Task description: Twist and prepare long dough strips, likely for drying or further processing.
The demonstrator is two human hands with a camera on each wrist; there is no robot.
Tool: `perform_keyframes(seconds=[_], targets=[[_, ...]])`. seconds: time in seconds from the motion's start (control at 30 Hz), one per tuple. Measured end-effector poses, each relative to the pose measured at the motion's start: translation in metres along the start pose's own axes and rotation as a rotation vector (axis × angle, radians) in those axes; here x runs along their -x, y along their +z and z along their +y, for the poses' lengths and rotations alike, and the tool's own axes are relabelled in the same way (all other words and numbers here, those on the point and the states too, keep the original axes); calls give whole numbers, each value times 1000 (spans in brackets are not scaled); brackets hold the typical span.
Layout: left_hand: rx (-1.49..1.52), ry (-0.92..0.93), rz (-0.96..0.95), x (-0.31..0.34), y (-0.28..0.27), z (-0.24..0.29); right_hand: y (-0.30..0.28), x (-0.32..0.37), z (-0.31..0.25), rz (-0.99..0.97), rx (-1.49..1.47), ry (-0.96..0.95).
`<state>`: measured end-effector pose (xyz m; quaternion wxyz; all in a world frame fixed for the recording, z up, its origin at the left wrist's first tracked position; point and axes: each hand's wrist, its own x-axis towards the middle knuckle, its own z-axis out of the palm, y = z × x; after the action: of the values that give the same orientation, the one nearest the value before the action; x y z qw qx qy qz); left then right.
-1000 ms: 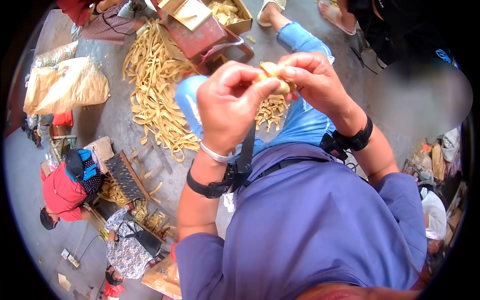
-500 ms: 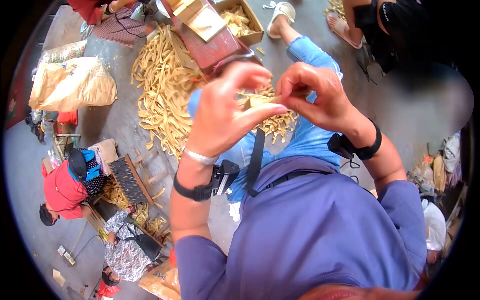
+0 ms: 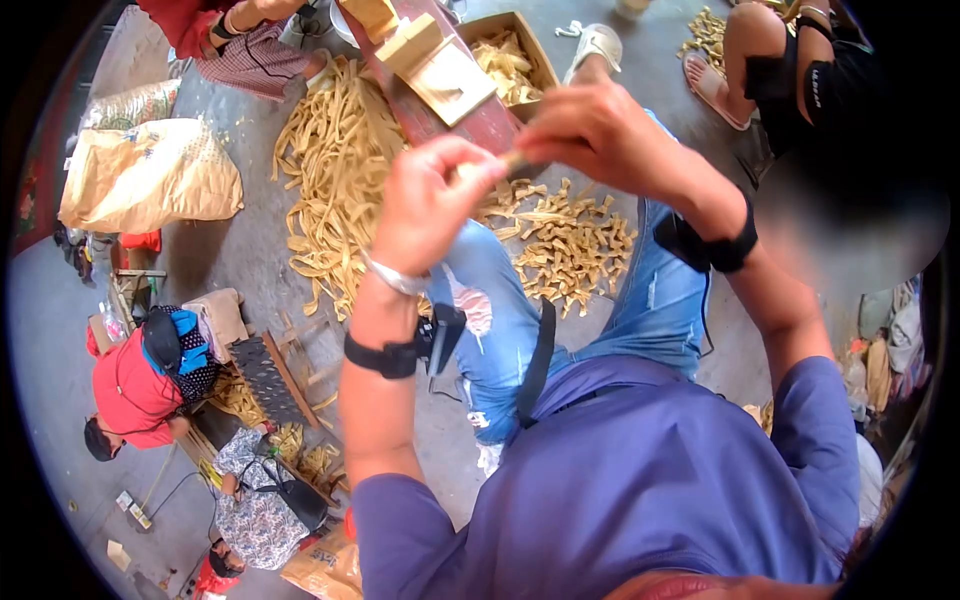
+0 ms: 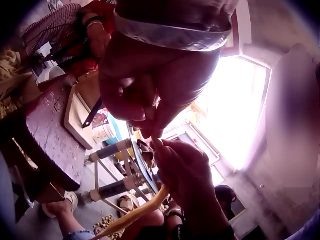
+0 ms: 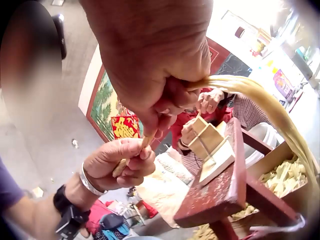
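Note:
A pale yellow strip (image 5: 262, 95) passes through the right hand (image 5: 155, 65), one length trailing off to the side. Its short end (image 5: 120, 167) is pinched by the left hand (image 5: 115, 164). In the head view the left hand (image 3: 430, 195) and right hand (image 3: 610, 135) hold the strip taut between their fingertips, above the knees and somewhat blurred. From the left wrist, the left hand (image 4: 155, 75) meets the right hand (image 4: 185, 167) fingertip to fingertip, the strip (image 4: 137, 214) hanging below the right one.
Long strips (image 3: 335, 180) lie heaped on the floor beside short knotted pieces (image 3: 570, 250). A red bench (image 3: 415, 115) carries a wooden block device (image 3: 445, 75); behind it is a cardboard box (image 3: 540, 60) of pieces. Other people sit around, one in red (image 3: 130, 390).
The hands came apart from a close bunch, the left opening briefly, and now stretch the strip between them. The right hand rose outward; the view shifted, uncovering the knotted pieces.

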<state>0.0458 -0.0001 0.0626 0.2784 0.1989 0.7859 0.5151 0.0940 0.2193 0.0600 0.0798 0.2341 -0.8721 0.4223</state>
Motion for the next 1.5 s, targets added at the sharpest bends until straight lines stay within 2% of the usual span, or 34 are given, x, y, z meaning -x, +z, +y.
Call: perform_keyframes(seconds=[0.03,0.07,0.23,0.33,0.37,0.4,0.47,0.5,0.53,0.6,0.67,0.7,0.73,0.8,0.9,0.93,0.97,1.0,1.03,1.07,1.13,1.2,1.23,1.3,1.37,1.4,1.47,1.5], targets=[[72,-33,42,-14,-6,-4,4,-16,14,28,-13,20],[144,-65,84,-28,-12,-9,12,-30,38,97,26,-82],[245,-93,193,-81,-35,-44,27,-82,95,149,79,26],[220,-104,236,-103,-39,-60,36,-94,110,181,88,77],[167,-123,246,-111,-37,-74,48,-92,129,104,169,114],[111,-151,253,-111,-34,-74,53,-92,133,116,230,142],[282,-217,218,-101,-39,-68,43,-79,139,208,167,119],[430,-228,197,-94,-37,-65,34,-73,126,288,31,206],[581,-248,177,-83,-34,-63,22,-68,116,228,-14,267],[668,-253,68,-68,-23,-54,9,-57,81,280,-470,484],[709,-280,-22,-48,3,-40,9,-42,65,339,-621,428],[679,-246,-134,-40,14,-41,10,-30,59,368,-691,395],[593,-303,-142,-33,30,-35,16,-23,65,393,-849,256],[345,-260,-167,-23,57,-31,20,4,50,357,-1037,181],[945,-295,-233,-18,80,-20,11,40,-10,285,-983,278],[1092,-218,-157,-13,90,-3,7,51,-26,260,-962,302],[1090,-212,-98,-8,95,5,11,63,-31,311,-803,258],[1088,-207,-36,-3,99,11,6,73,-38,318,-789,254],[1111,-199,-68,6,104,19,0,81,-47,324,-777,252],[1073,-155,-87,15,109,24,-4,90,-56,331,-766,250],[1064,-238,36,29,118,50,-8,106,-74,328,-804,277],[967,-119,45,40,122,59,-15,122,-94,295,-857,300],[918,-55,50,44,121,65,-17,131,-107,299,-763,287],[629,123,-61,57,112,100,-34,143,-127,405,-771,201],[383,263,-182,76,100,148,-51,141,-138,697,-513,16],[286,315,-252,86,93,173,-48,138,-138,767,-450,5],[83,442,-263,90,96,171,-33,124,-131,842,-428,21],[-27,518,-202,82,108,145,-34,124,-124,760,-487,73]])
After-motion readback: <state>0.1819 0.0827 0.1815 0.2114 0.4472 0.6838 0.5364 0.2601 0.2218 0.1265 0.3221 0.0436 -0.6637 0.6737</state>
